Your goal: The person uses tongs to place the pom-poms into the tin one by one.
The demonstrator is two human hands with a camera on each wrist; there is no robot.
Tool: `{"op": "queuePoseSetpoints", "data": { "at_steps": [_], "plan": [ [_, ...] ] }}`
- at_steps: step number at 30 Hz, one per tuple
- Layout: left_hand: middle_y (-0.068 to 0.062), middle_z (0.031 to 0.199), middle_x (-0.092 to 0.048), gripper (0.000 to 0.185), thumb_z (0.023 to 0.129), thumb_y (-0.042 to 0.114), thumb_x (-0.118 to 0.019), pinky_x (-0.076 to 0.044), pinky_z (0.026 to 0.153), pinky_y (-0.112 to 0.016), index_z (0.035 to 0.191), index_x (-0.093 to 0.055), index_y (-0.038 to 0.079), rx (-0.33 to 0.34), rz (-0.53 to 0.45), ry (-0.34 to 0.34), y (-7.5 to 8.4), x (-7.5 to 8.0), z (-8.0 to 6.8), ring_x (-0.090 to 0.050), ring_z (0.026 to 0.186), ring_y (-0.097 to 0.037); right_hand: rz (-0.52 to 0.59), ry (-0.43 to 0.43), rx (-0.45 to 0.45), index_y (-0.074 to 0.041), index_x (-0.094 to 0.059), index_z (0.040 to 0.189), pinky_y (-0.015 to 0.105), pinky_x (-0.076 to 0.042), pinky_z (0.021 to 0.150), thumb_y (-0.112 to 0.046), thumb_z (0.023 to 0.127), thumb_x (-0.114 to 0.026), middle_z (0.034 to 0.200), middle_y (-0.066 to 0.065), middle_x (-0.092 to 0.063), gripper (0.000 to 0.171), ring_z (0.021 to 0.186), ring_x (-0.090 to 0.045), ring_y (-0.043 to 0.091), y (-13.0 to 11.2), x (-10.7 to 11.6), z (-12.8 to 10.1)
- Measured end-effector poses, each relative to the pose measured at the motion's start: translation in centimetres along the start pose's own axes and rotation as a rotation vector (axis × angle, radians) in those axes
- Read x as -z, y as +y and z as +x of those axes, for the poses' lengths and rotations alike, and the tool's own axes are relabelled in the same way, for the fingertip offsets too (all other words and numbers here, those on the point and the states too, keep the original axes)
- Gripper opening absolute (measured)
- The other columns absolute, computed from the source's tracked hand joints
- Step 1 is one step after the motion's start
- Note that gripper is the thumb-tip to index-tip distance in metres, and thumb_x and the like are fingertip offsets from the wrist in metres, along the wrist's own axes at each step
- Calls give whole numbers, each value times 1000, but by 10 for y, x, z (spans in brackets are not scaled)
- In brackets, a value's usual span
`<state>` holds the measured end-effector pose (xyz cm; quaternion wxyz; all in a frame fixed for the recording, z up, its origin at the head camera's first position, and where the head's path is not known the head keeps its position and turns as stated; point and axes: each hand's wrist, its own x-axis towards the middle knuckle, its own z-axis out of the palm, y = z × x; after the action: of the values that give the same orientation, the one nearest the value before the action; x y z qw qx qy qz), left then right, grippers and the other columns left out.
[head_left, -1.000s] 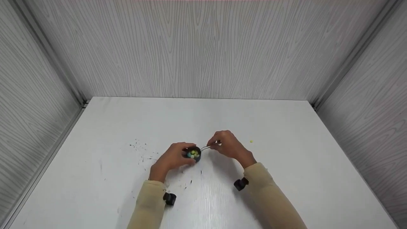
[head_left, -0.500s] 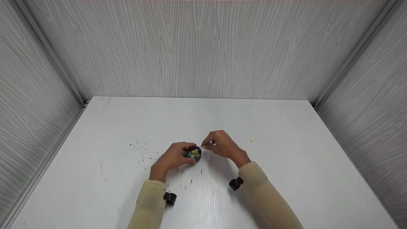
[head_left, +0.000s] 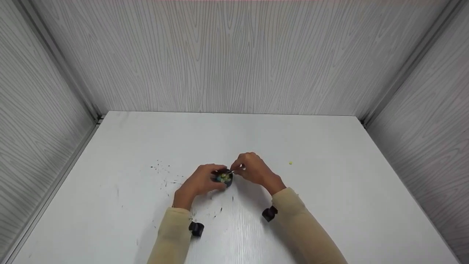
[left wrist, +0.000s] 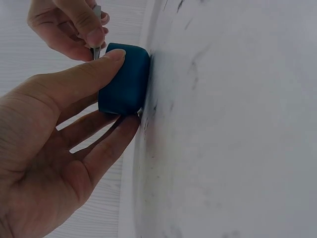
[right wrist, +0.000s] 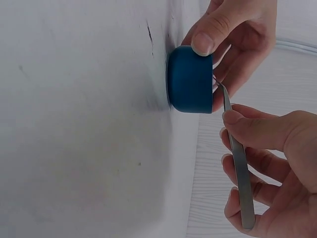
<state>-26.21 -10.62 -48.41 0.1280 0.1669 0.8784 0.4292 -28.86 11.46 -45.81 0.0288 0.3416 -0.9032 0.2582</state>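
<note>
My left hand (head_left: 200,180) grips a small blue cup (right wrist: 190,79) standing on the white table, thumb on the near side and fingers round the far side. Several small yellow, white and teal beads (head_left: 224,177) lie inside it. Between the thumb and fingers of my right hand (head_left: 253,170) are bent-tip metal tweezers (right wrist: 241,178). Their tips reach over the cup's rim into its mouth. Whether the tips hold a bead cannot be made out. In the left wrist view the cup (left wrist: 126,79) hides the tips.
A single yellow bead (head_left: 290,162) lies on the table (head_left: 311,205) to the right of my right hand. Dark scuff marks (head_left: 161,167) spot the surface at the left. Grey wood-grain panels (head_left: 231,55) enclose the back and both sides.
My right hand has moved left, bringing the tweezers' tips from the cup's right rim in over the beads. My left hand keeps its hold on the cup, which stays in place.
</note>
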Motion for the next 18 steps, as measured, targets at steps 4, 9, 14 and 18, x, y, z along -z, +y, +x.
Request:
{"op": "queuePoseSetpoints", "data": {
  "at_steps": [4, 9, 14, 18],
  "plan": [
    [-11, 147, -61, 62, 88, 15, -82, -49, 112, -52, 146, -59, 11, -16, 6, -2, -1, 0, 0, -61, 132, -34, -2, -3, -6, -8, -83, 103, 39, -61, 83, -2, 91, -76, 98, 8, -80, 15, 94, -74, 22, 0, -2, 0],
    [-12, 146, -62, 62, 88, 15, -82, -50, 111, -52, 146, -59, 10, -27, 0, -2, -2, 0, 0, -62, 130, -35, 15, -3, -6, -6, -83, 103, 39, -62, 84, -1, 90, -77, 99, 8, -80, 15, 95, -74, 23, 2, -1, -1],
    [-12, 147, -61, 63, 88, 16, -83, -50, 110, -52, 146, -59, 10, -11, -20, -4, -2, 0, -1, -63, 130, -36, 34, 7, 0, -7, -83, 101, 39, -62, 83, 0, 90, -77, 97, 8, -79, 15, 94, -73, 23, 6, 2, -4],
    [-12, 146, -61, 63, 88, 16, -83, -51, 110, -52, 146, -59, 11, 3, -23, -1, -1, 0, -2, -63, 129, -37, 56, 13, -31, -7, -83, 101, 39, -62, 84, 1, 90, -77, 97, 8, -79, 15, 93, -73, 22, 11, 8, -9]
  ]
}}
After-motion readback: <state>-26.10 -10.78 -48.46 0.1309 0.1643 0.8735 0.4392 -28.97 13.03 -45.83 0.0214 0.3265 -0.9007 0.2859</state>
